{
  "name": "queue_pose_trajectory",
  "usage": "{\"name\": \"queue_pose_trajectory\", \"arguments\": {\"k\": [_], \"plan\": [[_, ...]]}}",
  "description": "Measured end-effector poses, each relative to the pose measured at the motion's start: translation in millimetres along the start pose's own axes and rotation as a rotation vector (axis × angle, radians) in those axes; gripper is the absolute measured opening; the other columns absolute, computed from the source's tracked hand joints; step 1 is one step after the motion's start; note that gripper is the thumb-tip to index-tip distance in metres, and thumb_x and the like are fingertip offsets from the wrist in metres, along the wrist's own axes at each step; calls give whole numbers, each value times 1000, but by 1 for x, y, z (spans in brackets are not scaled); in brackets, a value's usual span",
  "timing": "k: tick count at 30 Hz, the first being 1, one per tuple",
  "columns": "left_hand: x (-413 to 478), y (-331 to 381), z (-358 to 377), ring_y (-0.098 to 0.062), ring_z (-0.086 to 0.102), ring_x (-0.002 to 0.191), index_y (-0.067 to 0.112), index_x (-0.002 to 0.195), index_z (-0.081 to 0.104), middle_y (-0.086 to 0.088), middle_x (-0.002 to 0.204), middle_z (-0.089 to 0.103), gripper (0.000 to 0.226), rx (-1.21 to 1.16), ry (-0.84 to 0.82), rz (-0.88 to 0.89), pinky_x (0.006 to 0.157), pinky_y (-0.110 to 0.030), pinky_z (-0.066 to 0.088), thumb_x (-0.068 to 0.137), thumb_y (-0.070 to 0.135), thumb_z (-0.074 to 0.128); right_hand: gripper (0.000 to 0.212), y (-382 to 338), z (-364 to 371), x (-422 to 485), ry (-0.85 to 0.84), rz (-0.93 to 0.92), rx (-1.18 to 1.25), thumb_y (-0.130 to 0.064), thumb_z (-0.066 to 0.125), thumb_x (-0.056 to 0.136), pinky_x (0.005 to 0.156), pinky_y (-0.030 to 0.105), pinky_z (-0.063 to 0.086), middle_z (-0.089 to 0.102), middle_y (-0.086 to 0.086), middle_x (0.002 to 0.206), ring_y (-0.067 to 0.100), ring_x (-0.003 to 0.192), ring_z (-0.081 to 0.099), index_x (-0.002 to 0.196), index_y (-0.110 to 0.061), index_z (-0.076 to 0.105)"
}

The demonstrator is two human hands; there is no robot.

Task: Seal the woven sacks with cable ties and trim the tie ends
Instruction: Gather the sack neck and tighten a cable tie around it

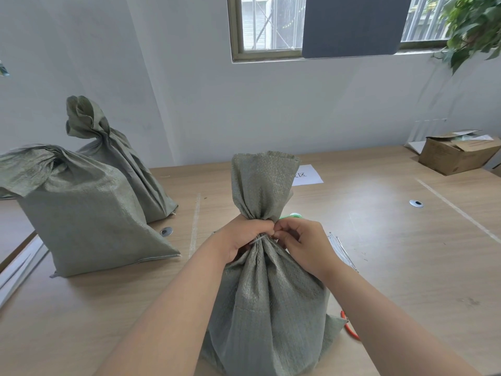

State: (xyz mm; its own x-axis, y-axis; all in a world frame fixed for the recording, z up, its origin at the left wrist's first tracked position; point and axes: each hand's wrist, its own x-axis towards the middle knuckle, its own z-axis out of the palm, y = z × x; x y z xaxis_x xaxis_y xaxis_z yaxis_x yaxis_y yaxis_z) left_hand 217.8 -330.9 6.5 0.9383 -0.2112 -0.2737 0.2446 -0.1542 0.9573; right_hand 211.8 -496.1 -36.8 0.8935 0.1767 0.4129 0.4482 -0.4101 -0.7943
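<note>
Woven, seemingly limp sack (268,294) is being gripped at the neck by left hand (241,237), cable tie (257,239) being pinched by right hand (303,245).

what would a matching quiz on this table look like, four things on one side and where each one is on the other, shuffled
Things
1. near sack
2. cable tie
3. cardboard box
4. sheet of paper

Places
a. at the far right of the table
b. wrapped round the gathered neck, pinched by the right hand
c. upright at the front, neck gripped by the left hand
d. flat on the table behind the near sack

Pairs: 1-c, 2-b, 3-a, 4-d
</note>
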Motion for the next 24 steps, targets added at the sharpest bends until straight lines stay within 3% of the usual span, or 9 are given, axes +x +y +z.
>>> {"name": "queue_pose_trajectory", "arguments": {"k": [5,10,17,24], "plan": [[-3,2,1,-21,56,65,14,62,63,-6,64,58,8,-16,-9,0,68,-32,44,56,9,60,25,-1,0,-1,-29,18,46,0,66,87,66,38,55,69,-10,71,18,62,65,85,-24,69],[-1,2,0,-22,55,66,12,68,63,-9,68,57,12,-13,-12,-2,68,-31,44,57,9,60,29,-1,0,-2,-41,32,52,1,64,89,68,39,55,67,-12,72,21,65,65,85,-28,66],[0,3,2,-21,53,59,18,56,63,-5,60,57,8,23,2,-18,66,-32,41,55,11,60,26,-2,-1,0,-52,19,33,2,65,88,63,25,51,66,-13,68,9,60,62,84,-24,66],[1,4,2,-18,52,57,19,53,61,-3,57,55,10,29,5,-8,63,-29,40,54,9,58,34,-2,-1,1,-57,13,17,0,66,87,64,23,49,65,-17,67,8,61,61,81,-33,65]]}}
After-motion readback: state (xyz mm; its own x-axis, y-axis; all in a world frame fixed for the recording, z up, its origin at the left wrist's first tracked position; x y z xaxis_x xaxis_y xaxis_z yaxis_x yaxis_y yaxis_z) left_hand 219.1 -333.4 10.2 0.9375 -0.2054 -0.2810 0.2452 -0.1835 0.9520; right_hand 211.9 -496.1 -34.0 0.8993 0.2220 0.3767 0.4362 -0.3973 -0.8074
